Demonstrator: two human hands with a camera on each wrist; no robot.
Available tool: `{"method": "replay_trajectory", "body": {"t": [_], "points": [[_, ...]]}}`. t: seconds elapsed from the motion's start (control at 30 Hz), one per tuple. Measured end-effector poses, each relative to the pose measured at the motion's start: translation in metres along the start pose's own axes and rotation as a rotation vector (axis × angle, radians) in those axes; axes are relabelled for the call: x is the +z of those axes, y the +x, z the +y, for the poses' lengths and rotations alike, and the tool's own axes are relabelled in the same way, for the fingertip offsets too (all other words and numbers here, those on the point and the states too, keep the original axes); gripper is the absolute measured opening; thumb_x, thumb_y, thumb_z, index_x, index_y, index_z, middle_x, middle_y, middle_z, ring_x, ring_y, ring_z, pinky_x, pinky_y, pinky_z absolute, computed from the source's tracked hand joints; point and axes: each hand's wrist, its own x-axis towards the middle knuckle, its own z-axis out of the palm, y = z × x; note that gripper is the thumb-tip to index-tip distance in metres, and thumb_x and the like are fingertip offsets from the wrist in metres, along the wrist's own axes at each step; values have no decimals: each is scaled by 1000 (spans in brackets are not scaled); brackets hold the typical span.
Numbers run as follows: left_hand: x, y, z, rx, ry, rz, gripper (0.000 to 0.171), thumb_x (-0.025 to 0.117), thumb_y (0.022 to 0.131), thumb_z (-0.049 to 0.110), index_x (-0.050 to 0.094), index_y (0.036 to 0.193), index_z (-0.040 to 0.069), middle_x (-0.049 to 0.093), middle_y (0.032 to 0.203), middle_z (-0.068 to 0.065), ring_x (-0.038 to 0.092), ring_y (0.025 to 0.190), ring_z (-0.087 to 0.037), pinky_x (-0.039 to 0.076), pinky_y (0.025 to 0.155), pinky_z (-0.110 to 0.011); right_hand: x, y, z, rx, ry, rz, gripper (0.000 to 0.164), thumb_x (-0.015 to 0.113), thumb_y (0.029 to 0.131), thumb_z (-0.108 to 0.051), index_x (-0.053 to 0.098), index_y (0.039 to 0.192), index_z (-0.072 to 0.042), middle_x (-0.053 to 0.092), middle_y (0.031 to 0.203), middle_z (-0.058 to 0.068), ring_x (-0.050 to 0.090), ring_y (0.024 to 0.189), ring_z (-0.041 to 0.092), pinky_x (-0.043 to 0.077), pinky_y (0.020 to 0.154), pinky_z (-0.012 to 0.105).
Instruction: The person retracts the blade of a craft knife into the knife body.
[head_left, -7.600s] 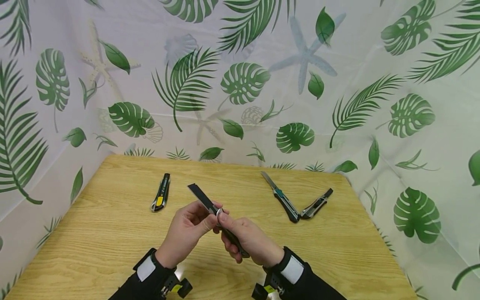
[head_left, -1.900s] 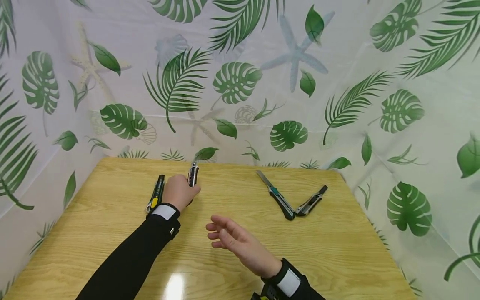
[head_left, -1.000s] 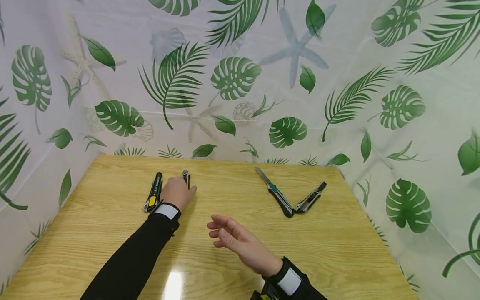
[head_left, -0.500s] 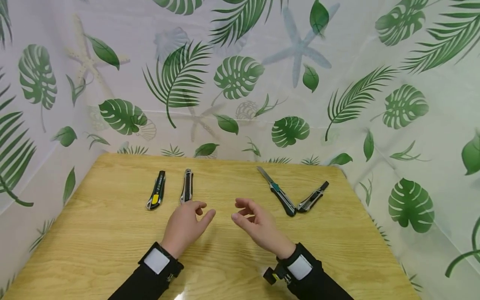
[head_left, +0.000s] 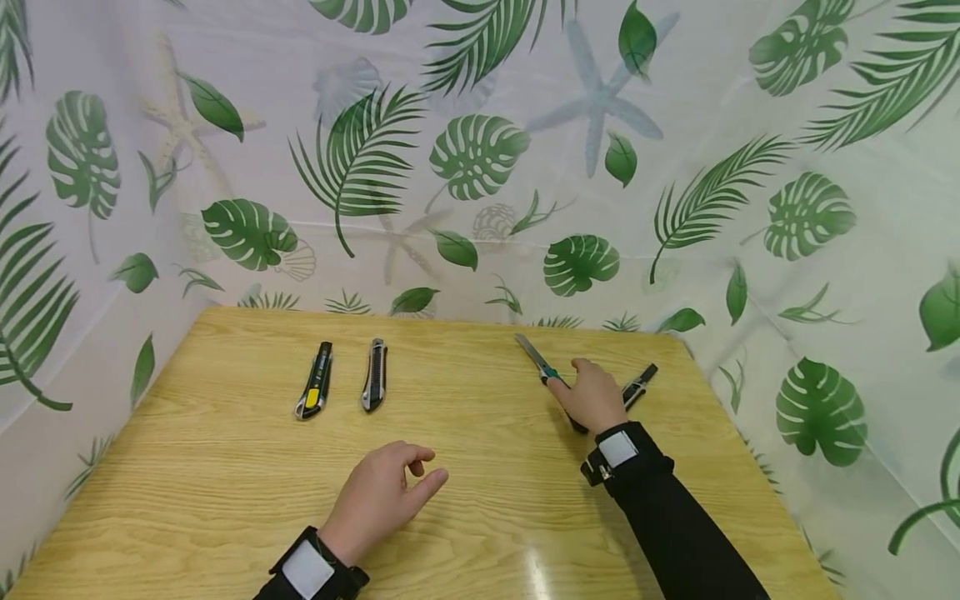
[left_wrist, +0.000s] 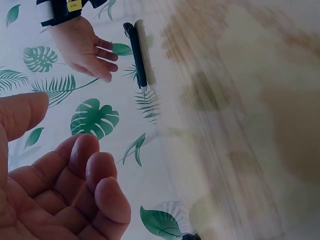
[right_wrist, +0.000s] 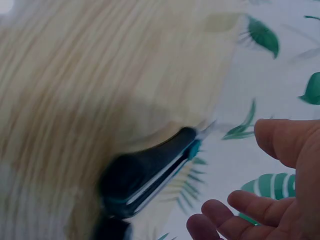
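Observation:
My right hand is over a utility knife with a teal slider, at the right of the wooden table. That knife's blade is extended toward the back edge, and the hand covers much of its handle. In the right wrist view the fingers are spread apart, with a gap between them and the knife's black handle. A smaller black-and-silver utility knife lies just right of the hand, partly hidden. Low over the front left, my left hand hovers with relaxed fingers and holds nothing.
At the back left of the table, a black utility knife with a yellow button lies beside a silver-and-black utility knife. A leaf-printed cloth surrounds the table at the back and sides.
My left hand has put the silver-and-black utility knife down beside the yellow-buttoned one, let go and drawn back toward me. My right hand has moved from the middle to over the teal-slider knife.

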Motion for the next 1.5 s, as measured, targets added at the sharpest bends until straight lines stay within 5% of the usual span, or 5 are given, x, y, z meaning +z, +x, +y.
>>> {"method": "replay_trajectory", "body": {"t": [0.33, 0.63, 1.03, 1.17, 1.5], "points": [[3, -2, -3, 27, -17, -19, 37, 70, 97, 40, 75, 115, 8, 61, 85, 10, 45, 57, -4, 40, 50, -23, 15, 14, 7, 137, -236, -86, 41, 66, 97, -43, 69, 99, -2, 66, 82, 15, 63, 80, 39, 45, 88, 63], [2, -3, -2, 40, -10, -10, 32, 71, 97, 34, 75, 114, 8, 61, 85, 10, 45, 58, -3, 41, 52, -24, 21, 16, 7, 131, -224, -117, 35, 69, 98, -33, 63, 74, -8, 57, 62, 8, 55, 56, 26, 41, 54, 39], [0, -3, -5, 44, -31, 4, 39, 67, 99, 43, 76, 114, 8, 60, 84, 12, 47, 61, -3, 43, 54, -23, 26, 11, 7, 34, -133, -35, 44, 67, 94, -28, 53, 55, -14, 47, 49, 2, 43, 43, 19, 28, 43, 30], [-1, -2, -6, 20, -64, 9, 44, 65, 98, 49, 76, 114, 9, 60, 83, 13, 50, 63, -4, 45, 55, -23, 23, 3, -5, -29, -40, 5, 41, 67, 95, -29, 57, 58, -14, 44, 49, 0, 40, 43, 17, 26, 44, 30], [-9, 4, -4, -67, -270, 75, 34, 70, 96, 45, 76, 114, 17, 64, 84, 10, 57, 69, -9, 49, 59, -26, -5, -34, -67, -198, 191, 114, 27, 70, 93, -28, 78, 106, -6, 65, 68, -3, 50, 48, 13, 38, 46, 30]]}}
